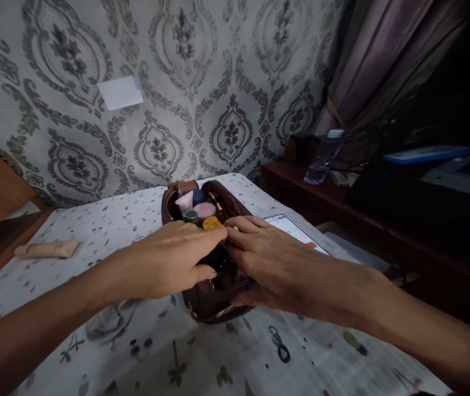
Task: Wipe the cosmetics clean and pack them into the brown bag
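Note:
A brown cosmetic bag lies unzipped on the bed, its gold zipper teeth showing at the near end. Inside it are a pale pink tube, a dark blue round item, a pink rounded item, a green-rimmed lid and a yellow item. My left hand reaches over the bag's left side, thumb apart from the fingers. From the right, my right hand spans the opening, its thumb low against the bag's wall. The fingertips meet above the contents; whatever lies beneath them is hidden.
A phone with a lit screen lies right of the bag. A beige tube rests at the bed's left. A clear bottle stands on the dark red furniture at right. White paper is on the patterned wall.

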Motion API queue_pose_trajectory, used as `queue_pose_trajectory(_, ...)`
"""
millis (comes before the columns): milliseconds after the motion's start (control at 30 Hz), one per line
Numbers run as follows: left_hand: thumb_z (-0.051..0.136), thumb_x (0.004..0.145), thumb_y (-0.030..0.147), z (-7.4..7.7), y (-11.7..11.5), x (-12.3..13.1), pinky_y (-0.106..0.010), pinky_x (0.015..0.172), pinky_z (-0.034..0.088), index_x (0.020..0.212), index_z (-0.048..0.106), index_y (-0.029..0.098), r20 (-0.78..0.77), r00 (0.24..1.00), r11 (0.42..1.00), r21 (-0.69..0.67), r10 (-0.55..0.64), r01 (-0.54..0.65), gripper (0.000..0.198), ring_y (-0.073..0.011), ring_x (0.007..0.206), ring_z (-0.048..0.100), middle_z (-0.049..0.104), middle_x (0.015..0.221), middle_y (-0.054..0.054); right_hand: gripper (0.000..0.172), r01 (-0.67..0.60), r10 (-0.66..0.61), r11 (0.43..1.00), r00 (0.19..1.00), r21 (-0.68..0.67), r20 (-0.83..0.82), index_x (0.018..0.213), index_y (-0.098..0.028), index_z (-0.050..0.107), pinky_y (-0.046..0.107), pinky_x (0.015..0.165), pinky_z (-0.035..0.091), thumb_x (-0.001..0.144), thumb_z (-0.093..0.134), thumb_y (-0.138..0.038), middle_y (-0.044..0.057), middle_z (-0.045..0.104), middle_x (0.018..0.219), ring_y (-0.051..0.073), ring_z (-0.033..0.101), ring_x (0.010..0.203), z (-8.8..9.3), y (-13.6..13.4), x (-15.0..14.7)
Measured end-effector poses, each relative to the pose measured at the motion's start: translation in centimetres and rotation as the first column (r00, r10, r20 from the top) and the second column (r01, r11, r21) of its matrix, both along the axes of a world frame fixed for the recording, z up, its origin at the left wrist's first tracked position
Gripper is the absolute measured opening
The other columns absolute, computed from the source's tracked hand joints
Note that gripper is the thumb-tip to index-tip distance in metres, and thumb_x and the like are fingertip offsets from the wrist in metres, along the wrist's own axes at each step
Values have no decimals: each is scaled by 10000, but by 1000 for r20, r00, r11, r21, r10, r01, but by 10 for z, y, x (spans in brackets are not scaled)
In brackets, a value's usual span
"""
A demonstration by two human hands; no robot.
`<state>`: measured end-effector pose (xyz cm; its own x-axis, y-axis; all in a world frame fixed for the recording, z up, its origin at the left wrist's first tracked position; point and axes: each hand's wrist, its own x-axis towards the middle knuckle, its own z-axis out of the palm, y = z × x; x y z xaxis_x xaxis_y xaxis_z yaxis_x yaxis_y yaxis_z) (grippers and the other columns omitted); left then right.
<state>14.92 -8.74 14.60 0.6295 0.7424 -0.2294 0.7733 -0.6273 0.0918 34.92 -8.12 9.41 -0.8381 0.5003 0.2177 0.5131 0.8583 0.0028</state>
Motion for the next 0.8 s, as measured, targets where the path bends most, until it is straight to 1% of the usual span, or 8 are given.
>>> queue_pose_trajectory(100, 540, 889, 257, 0, 3, 1, -316, 712, 406, 991, 514, 216, 15, 1000, 1000, -28, -3, 4, 113, -228, 930, 605, 645, 988, -31, 446, 1, -1, 1000, 1000, -28, -29, 1008, -127, 699, 489, 1029, 421, 768, 786, -492, 132, 620, 1140, 316, 506, 1151, -2, 0, 2)
queue_pose_trajectory(200, 553, 876, 254, -2, 6, 3, -310, 724, 413, 950, 510, 213, 50, 999, 999, -42, 22, -20, 95, -219, 940, 605, 639, 1004, -26, 414, -38, 34, 998, 995, -47, -90, 982, -132, 691, 491, 1050, 416, 781, 779, -483, 123, 631, 1125, 306, 509, 1161, -5, 1, 5)
queue_pose_trajectory(333, 579, 865, 282, -7, 8, 8, -314, 685, 413, 950, 515, 212, 98, 994, 998, -20, 55, -53, 127, -225, 929, 611, 639, 1022, -33, 290, -73, 62, 995, 986, -64, -155, 943, -165, 681, 476, 1080, 412, 821, 761, -415, 108, 642, 1170, 288, 474, 1277, -6, 0, 11)
queue_pose_trajectory(433, 587, 863, 317, -10, 6, 10, -319, 675, 420, 940, 518, 214, 126, 990, 998, -20, 68, -66, 146, -241, 943, 613, 636, 1050, -48, 252, -77, 61, 993, 985, -93, -164, 915, -172, 681, 459, 1092, 411, 827, 761, -394, 103, 650, 1184, 273, 474, 1307, -3, -2, 13)
queue_pose_trajectory(533, 535, 912, 332, -11, 3, 9, -335, 725, 443, 1004, 513, 206, 105, 991, 996, -23, 88, -86, 157, -262, 995, 608, 623, 1117, -76, 243, -64, 45, 991, 985, -113, -164, 903, -172, 683, 457, 1082, 420, 819, 771, -382, 100, 664, 1150, 276, 483, 1306, -1, -2, 12)
queue_pose_trajectory(633, 462, 958, 392, -9, 4, 3, -340, 782, 454, 1108, 495, 195, 83, 990, 993, -42, 111, -108, 250, -269, 1021, 605, 619, 1142, -102, 226, -68, 46, 991, 983, -119, -179, 884, -179, 680, 475, 1078, 418, 817, 773, -373, 96, 682, 1087, 289, 485, 1309, -1, -1, 10)
queue_pose_trajectory(733, 427, 965, 435, -4, 7, -4, -326, 834, 447, 1148, 496, 201, 135, 987, 995, -68, 87, -78, 305, -254, 1048, 592, 620, 1152, -92, 230, -92, 69, 989, 979, -112, -193, 888, -177, 678, 485, 1090, 402, 826, 762, -381, 110, 679, 1097, 300, 473, 1326, -3, 0, 11)
queue_pose_trajectory(800, 428, 961, 436, 1, 10, -8, -313, 816, 445, 1154, 511, 204, 162, 984, 993, -103, 67, -51, 313, -234, 1020, 591, 619, 1148, -79, 239, -97, 72, 989, 977, -114, -202, 901, -171, 681, 478, 1093, 401, 820, 769, -378, 117, 672, 1126, 302, 479, 1319, -4, 0, 12)
